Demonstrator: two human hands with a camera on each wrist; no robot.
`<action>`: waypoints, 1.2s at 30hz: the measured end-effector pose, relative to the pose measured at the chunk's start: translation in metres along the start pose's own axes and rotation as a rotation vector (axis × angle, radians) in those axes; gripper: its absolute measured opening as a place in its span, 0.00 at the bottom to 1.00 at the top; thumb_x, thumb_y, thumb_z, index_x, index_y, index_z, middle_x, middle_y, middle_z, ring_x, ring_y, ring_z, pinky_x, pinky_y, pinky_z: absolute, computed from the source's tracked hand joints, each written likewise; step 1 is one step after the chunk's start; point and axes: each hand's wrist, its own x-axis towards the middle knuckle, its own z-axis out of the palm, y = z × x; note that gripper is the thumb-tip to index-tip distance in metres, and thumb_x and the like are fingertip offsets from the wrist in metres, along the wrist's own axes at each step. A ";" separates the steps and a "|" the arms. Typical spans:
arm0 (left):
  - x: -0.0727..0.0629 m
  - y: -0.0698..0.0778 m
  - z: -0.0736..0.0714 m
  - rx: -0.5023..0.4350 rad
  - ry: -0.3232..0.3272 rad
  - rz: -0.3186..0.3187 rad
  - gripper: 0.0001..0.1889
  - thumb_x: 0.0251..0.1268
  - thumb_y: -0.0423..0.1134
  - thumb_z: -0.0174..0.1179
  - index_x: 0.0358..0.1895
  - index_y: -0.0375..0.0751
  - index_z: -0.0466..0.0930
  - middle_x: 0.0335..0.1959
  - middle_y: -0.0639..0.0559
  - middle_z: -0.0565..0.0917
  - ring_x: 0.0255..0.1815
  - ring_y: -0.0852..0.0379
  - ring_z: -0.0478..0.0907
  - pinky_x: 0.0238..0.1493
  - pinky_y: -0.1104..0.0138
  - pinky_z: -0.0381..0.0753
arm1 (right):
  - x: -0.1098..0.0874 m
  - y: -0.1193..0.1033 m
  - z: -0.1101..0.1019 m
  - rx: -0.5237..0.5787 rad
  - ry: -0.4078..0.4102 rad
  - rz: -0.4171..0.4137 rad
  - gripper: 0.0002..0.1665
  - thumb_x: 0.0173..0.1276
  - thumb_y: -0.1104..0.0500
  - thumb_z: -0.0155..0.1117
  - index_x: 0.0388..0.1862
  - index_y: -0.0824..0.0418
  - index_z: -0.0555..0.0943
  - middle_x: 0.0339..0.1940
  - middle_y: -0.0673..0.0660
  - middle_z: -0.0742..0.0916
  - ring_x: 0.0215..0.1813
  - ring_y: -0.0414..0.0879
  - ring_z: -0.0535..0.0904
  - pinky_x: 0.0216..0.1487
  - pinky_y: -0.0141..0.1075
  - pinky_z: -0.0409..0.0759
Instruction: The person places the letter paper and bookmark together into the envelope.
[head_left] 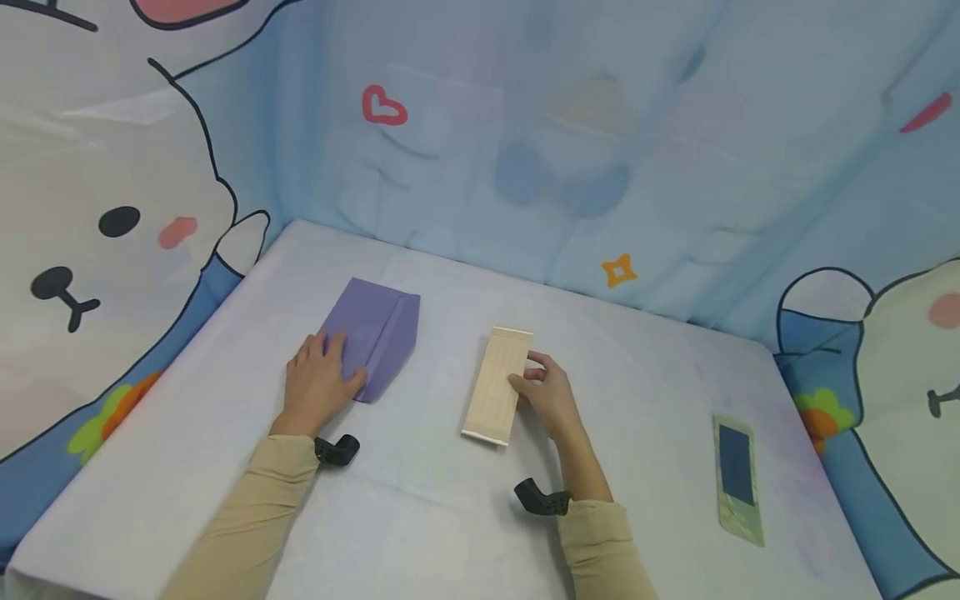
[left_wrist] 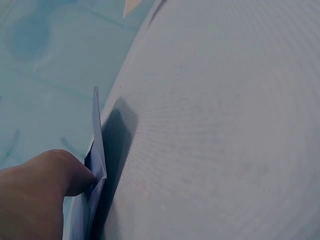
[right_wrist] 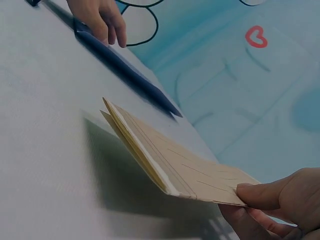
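Observation:
A folded purple paper piece (head_left: 367, 333), its right part bent along a long crease, lies on the table at left. My left hand (head_left: 318, 379) rests on its near left part with fingers spread. In the left wrist view the left thumb (left_wrist: 60, 172) touches the folded purple paper (left_wrist: 98, 145), whose edge stands up and casts a shadow. My right hand (head_left: 551, 392) pinches the right edge of a flat beige packet with wood-grain lines (head_left: 498, 387), thumb on top and fingers below. The right wrist view shows this packet (right_wrist: 185, 170) tilted, with yellowish layers at its near end.
A flat pale green packet with a dark blue panel (head_left: 737, 479) lies at the right of the white table (head_left: 637, 433). A blue cartoon-print curtain (head_left: 465, 167) hangs along the back and sides. Black curved wrist pieces (head_left: 543, 500) stick out from both wrists.

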 end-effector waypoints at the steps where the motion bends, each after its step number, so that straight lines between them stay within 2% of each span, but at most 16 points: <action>1: 0.000 0.000 0.000 0.001 0.004 0.003 0.38 0.62 0.51 0.55 0.70 0.32 0.58 0.68 0.26 0.60 0.71 0.28 0.53 0.65 0.37 0.55 | 0.000 -0.001 0.001 0.003 -0.001 -0.001 0.36 0.64 0.62 0.63 0.70 0.57 0.63 0.48 0.61 0.79 0.37 0.43 0.80 0.37 0.32 0.81; 6: 0.000 0.001 0.002 0.007 0.020 0.015 0.38 0.61 0.51 0.56 0.70 0.33 0.59 0.68 0.27 0.61 0.71 0.28 0.53 0.64 0.37 0.57 | 0.002 -0.006 0.008 0.033 -0.008 -0.001 0.37 0.64 0.63 0.64 0.70 0.57 0.63 0.47 0.60 0.78 0.35 0.42 0.80 0.37 0.33 0.82; 13: 0.001 0.003 0.003 0.014 0.029 0.019 0.38 0.60 0.51 0.58 0.70 0.33 0.60 0.68 0.27 0.61 0.71 0.28 0.54 0.65 0.38 0.57 | 0.004 -0.010 0.015 0.020 -0.006 0.001 0.39 0.63 0.63 0.64 0.72 0.55 0.61 0.47 0.60 0.78 0.37 0.43 0.81 0.37 0.33 0.82; 25: 0.002 0.003 0.003 0.026 0.025 0.007 0.38 0.60 0.51 0.58 0.70 0.34 0.61 0.68 0.28 0.62 0.71 0.29 0.54 0.66 0.39 0.57 | 0.002 -0.017 0.023 -0.005 -0.030 -0.051 0.48 0.63 0.63 0.64 0.76 0.44 0.52 0.50 0.60 0.80 0.36 0.44 0.81 0.38 0.32 0.81; 36: 0.001 0.000 0.004 0.020 0.040 0.010 0.37 0.60 0.51 0.58 0.69 0.34 0.62 0.67 0.28 0.62 0.71 0.29 0.54 0.66 0.39 0.57 | 0.007 -0.020 0.033 -0.012 -0.055 -0.065 0.47 0.63 0.64 0.63 0.76 0.44 0.53 0.51 0.61 0.79 0.37 0.45 0.82 0.39 0.34 0.82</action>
